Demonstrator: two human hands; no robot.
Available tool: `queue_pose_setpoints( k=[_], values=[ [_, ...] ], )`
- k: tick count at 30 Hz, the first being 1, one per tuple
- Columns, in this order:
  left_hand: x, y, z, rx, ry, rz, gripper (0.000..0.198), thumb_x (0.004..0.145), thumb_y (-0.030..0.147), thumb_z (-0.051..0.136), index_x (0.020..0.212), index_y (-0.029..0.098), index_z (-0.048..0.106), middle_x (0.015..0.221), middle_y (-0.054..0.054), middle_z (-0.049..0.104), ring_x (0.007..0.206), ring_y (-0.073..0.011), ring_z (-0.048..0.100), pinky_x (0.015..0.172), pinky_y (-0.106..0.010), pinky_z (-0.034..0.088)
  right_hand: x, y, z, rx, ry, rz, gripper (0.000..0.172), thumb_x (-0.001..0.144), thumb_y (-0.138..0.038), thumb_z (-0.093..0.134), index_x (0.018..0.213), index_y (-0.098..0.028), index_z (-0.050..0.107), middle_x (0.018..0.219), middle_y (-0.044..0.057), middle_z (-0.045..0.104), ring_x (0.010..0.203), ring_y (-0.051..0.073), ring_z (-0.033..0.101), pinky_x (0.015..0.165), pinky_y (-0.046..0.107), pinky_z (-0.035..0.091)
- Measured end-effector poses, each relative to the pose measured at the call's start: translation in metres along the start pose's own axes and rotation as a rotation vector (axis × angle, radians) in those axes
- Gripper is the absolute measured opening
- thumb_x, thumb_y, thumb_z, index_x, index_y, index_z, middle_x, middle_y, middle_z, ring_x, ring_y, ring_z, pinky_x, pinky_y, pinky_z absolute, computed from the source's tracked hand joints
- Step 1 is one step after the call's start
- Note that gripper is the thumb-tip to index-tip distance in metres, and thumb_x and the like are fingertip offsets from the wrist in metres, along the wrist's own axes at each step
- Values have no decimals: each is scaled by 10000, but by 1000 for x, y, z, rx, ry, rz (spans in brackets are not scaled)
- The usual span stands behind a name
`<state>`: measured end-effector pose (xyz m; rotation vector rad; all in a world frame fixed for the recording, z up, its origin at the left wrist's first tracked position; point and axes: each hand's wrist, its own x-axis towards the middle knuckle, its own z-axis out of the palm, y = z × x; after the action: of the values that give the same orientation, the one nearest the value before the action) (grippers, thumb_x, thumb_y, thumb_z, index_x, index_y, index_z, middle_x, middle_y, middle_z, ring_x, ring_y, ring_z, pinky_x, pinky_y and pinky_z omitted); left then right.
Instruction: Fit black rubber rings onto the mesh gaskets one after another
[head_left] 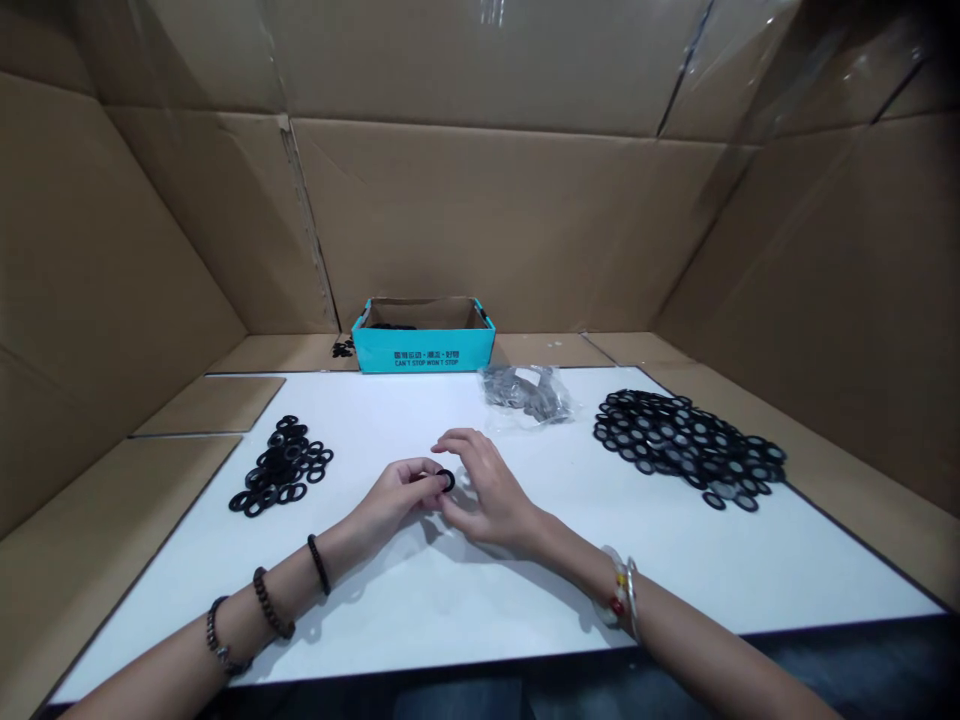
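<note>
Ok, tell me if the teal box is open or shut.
Open: the teal box has no lid on top, and black pieces show inside it.

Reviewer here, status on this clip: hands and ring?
Left hand pinching black rubber ring. Right hand beside it, contact unclear. Loose black rings to the left, grey-centred black rings to the right.

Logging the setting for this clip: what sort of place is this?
Probably a makeshift sorting station in a workshop or small factory: a white work board walled with flattened cardboard, heaps of black rings, and a teal carton.
</note>
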<state>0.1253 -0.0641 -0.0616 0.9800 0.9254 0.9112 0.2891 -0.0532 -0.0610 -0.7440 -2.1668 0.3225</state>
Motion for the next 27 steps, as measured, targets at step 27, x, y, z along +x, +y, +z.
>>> queue_pose_setpoints(
  k=[27],
  values=[
    [3,-5,-5,41,23,40,238,652,324,700,758,116,655,694,-36,619,658,-130,568,671,-259,415,3,6,2,-216,-38,-50,162,817,-240,539,968,-191,567,1159,130,520,1056,255,480,858,435,405]
  ],
)
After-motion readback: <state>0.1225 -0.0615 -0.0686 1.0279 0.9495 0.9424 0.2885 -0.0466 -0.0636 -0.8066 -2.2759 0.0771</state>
